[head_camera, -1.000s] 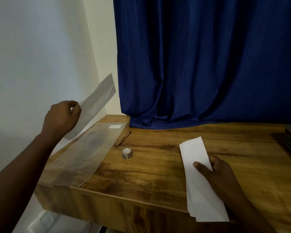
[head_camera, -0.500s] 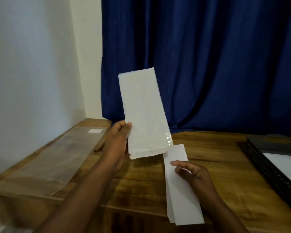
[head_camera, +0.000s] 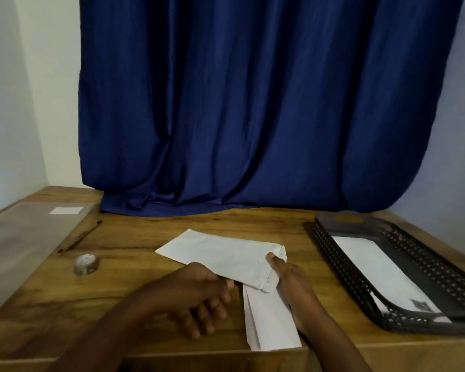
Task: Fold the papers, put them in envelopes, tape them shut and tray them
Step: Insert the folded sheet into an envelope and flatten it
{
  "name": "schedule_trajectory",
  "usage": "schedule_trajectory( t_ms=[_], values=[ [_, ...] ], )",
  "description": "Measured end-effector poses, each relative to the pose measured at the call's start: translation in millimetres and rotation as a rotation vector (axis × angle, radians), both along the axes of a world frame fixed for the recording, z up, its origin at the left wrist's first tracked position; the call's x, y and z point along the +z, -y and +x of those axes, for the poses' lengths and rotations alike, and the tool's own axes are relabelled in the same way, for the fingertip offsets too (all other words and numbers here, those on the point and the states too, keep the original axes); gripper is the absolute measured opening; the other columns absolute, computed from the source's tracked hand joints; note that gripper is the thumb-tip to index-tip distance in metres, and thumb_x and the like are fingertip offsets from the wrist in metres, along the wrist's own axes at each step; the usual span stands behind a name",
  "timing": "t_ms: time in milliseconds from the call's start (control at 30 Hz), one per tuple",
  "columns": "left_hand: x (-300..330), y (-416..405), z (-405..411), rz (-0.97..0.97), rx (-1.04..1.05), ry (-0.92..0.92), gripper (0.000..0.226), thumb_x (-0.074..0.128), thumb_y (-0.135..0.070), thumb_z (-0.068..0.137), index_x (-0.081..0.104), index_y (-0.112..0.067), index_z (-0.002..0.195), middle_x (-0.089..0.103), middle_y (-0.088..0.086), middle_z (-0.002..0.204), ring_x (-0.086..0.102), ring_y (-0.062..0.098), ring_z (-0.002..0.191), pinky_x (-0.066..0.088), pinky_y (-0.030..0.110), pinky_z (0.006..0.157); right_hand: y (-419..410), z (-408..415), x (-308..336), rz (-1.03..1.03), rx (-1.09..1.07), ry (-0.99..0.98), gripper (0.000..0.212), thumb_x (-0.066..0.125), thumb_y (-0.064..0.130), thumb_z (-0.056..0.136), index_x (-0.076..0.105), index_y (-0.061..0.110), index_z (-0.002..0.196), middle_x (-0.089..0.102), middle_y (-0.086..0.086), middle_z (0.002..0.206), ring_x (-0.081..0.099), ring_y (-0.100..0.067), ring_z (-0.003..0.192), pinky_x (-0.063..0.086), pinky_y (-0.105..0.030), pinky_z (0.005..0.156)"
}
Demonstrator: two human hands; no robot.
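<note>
One flat white envelope [head_camera: 220, 255] lies mid-surface, both grips pinching it, left hand [head_camera: 199, 294] and right hand [head_camera: 290, 285], over one folded paper [head_camera: 269, 320] at the front edge, one mesh tray [head_camera: 403, 267] rightward, one tape roll [head_camera: 86, 263] leftward.

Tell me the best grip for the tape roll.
Probably pinch the tape roll across its rim from above: it stands alone on the wooden table, its round side wall exposed all round, with the pen behind it and both hands busy elsewhere.

White envelope [head_camera: 223, 253] overlapping folded paper [head_camera: 269, 320]; another envelope [head_camera: 381, 275] in black tray [head_camera: 424, 267]
</note>
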State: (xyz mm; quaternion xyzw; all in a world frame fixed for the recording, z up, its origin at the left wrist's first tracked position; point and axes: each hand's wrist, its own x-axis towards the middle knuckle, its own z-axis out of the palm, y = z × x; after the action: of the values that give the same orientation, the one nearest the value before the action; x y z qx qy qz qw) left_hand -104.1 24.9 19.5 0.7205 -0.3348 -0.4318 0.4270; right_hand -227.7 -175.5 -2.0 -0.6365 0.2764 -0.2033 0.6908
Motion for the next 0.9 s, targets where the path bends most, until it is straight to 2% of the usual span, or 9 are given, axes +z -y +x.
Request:
schedule_trajectory(
  t_ms=[67, 133, 200, 300, 367, 433, 533, 733, 900],
  values=[
    [9, 3, 2, -0.102, -0.082, 0.260, 0.032, 0.071, -0.054, 0.088, 0.073, -0.025, 0.099, 0.078, 0.002, 0.096, 0.074, 0.018, 0.075, 0.058, 0.031, 0.054, 3, 1, -2, 0.002, -0.011, 0.005, 0.027, 0.057, 0.032, 0.101, 0.074, 0.012, 0.107, 0.080, -0.005, 0.097, 0.077, -0.023, 0.089, 0.059, -0.037, 0.080],
    [13, 13, 5, -0.265, -0.080, 0.572, 0.028, 0.077, -0.052, 0.083, 0.072, -0.034, 0.103, 0.075, -0.012, 0.101, 0.070, 0.010, 0.086, 0.061, 0.034, 0.070, 4, 1, -4, 0.022, 0.010, 0.040, 0.027, 0.052, 0.027, 0.101, 0.073, 0.010, 0.108, 0.080, -0.007, 0.095, 0.077, -0.025, 0.082, 0.059, -0.035, 0.071],
    [13, 26, 11, -0.299, -0.091, 0.821, 0.057, 0.081, -0.059, 0.074, 0.057, -0.048, 0.125, 0.059, -0.028, 0.124, 0.057, 0.001, 0.110, 0.054, 0.030, 0.091, 4, -2, -5, 0.127, 0.052, 0.114, 0.030, 0.050, 0.021, 0.097, 0.072, 0.007, 0.112, 0.078, -0.014, 0.097, 0.075, -0.028, 0.077, 0.059, -0.033, 0.061],
    [10, 47, 21, -0.201, -0.257, 1.016, 0.106, 0.080, -0.071, 0.066, 0.018, -0.054, 0.151, 0.016, -0.033, 0.156, 0.017, -0.003, 0.144, 0.023, 0.029, 0.117, 5, -5, -6, 0.216, 0.090, 0.140, 0.036, 0.053, 0.016, 0.086, 0.070, 0.003, 0.115, 0.073, -0.026, 0.108, 0.070, -0.037, 0.084, 0.056, -0.039, 0.070],
    [9, 62, 28, -0.162, -0.358, 1.086, 0.121, 0.081, -0.071, 0.065, 0.004, -0.050, 0.156, 0.002, -0.028, 0.163, 0.002, -0.001, 0.150, 0.010, 0.031, 0.120, 7, -5, -7, 0.106, 0.062, 0.111, 0.039, 0.057, 0.011, 0.082, 0.068, -0.005, 0.115, 0.069, -0.033, 0.109, 0.067, -0.041, 0.088, 0.051, -0.043, 0.076],
    [10, 76, 33, -0.127, -0.425, 1.088, 0.126, 0.081, -0.071, 0.065, -0.001, -0.047, 0.157, 0.001, -0.025, 0.165, -0.001, 0.000, 0.151, 0.007, 0.036, 0.125, 9, -3, -8, -0.015, 0.020, 0.069, 0.028, 0.058, 0.005, 0.086, 0.068, -0.010, 0.108, 0.072, -0.031, 0.096, 0.070, -0.036, 0.080, 0.052, -0.037, 0.069],
    [10, 88, 40, -0.111, -0.476, 1.095, 0.124, 0.077, -0.077, 0.063, -0.001, -0.048, 0.155, 0.011, -0.023, 0.163, 0.009, 0.002, 0.150, 0.011, 0.045, 0.126, 7, -3, -8, -0.112, -0.001, 0.040, 0.018, 0.062, 0.003, 0.089, 0.078, 0.006, 0.082, 0.077, -0.009, 0.075, 0.073, -0.017, 0.061, 0.052, -0.022, 0.050],
    [-10, 86, 50, -0.211, -0.363, 1.195, 0.126, 0.075, -0.083, 0.057, 0.003, -0.050, 0.156, 0.027, -0.018, 0.149, 0.027, 0.009, 0.136, 0.036, 0.045, 0.113, 4, 5, -11, -0.140, 0.019, 0.059, 0.011, 0.070, 0.007, 0.089, 0.081, 0.007, 0.087, 0.079, -0.015, 0.089, 0.076, -0.028, 0.080, 0.058, -0.032, 0.065],
    [-13, 78, 49, -0.280, -0.339, 1.256, 0.128, 0.072, -0.087, 0.056, -0.001, -0.053, 0.156, 0.025, -0.016, 0.152, 0.024, 0.012, 0.138, 0.030, 0.047, 0.116, -2, 10, -12, -0.187, 0.000, 0.011, 0.008, 0.076, 0.013, 0.085, 0.080, 0.007, 0.083, 0.079, -0.012, 0.084, 0.077, -0.024, 0.077, 0.057, -0.027, 0.060]
  ],
)
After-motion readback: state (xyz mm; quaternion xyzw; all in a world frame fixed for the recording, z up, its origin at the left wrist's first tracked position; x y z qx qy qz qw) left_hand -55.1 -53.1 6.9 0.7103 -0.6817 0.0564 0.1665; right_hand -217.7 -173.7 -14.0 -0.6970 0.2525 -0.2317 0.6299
